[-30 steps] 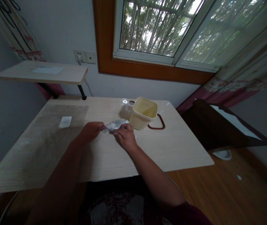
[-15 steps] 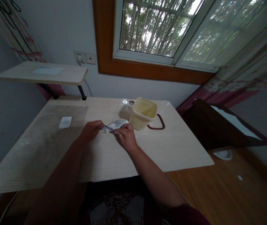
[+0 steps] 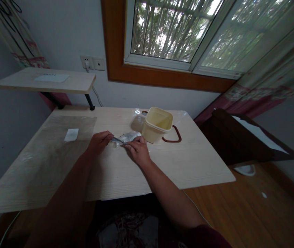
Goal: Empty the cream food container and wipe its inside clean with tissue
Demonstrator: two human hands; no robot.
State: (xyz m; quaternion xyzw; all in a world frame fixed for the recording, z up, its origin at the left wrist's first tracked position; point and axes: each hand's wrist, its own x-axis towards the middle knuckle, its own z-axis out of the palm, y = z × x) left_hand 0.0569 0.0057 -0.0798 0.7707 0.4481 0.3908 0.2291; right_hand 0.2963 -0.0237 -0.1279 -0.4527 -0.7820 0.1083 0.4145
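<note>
Between my two hands stretches a thin, dark, narrow strip (image 3: 117,140), too small to name exactly. My left hand (image 3: 99,142) pinches its left end, and my right hand (image 3: 139,150) grips its right end with thumb and fingers closed. Right behind the strip lies a crumpled clear plastic bag (image 3: 130,135), shiny and partly covered by my right fingers. A cream plastic tub (image 3: 152,132) stands upright just beyond my right hand. I cannot make out whether the strip is joined to the bag.
A brown curved handle (image 3: 180,135) shows at the tub's right on the pale table (image 3: 188,162). To the left, a clear sheet (image 3: 46,148) bears a small white paper (image 3: 71,134). A raised shelf (image 3: 80,82) stands at the back left, below wall sockets (image 3: 92,63).
My left hand has shifted very slightly, and a bit more of the strip shows between the hands. The right hand, bag and tub look the same.
</note>
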